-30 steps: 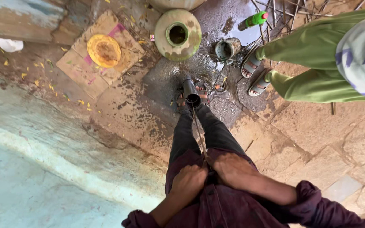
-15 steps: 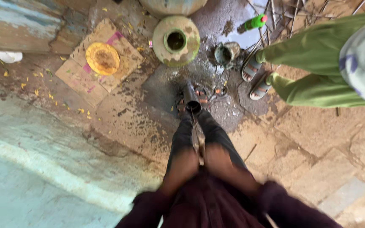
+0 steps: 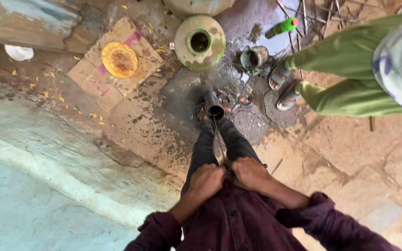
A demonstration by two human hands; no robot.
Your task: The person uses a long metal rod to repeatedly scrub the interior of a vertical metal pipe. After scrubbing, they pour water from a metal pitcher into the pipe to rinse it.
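— Firstly, item one: the rod?
— Thin metal rod (image 3: 218,139), running from both fists down between the legs into a dark pipe (image 3: 213,104) standing on wet ground by the feet.
— Grip?
— Left hand (image 3: 206,181) and right hand (image 3: 249,172) both closed around the rod's top end, side by side, nearly touching.
— Surroundings?
— Round clay pot (image 3: 200,42) beyond the pipe; small tin can (image 3: 253,58) near it; yellow lid (image 3: 119,59) on cardboard; another person's green trouser legs (image 3: 350,74) at right.

Second person (image 3: 368,69) cut off at right edge above the legs; large pot (image 3: 196,4) cropped by top edge; rod (image 3: 219,139) partly hidden beneath both hands.
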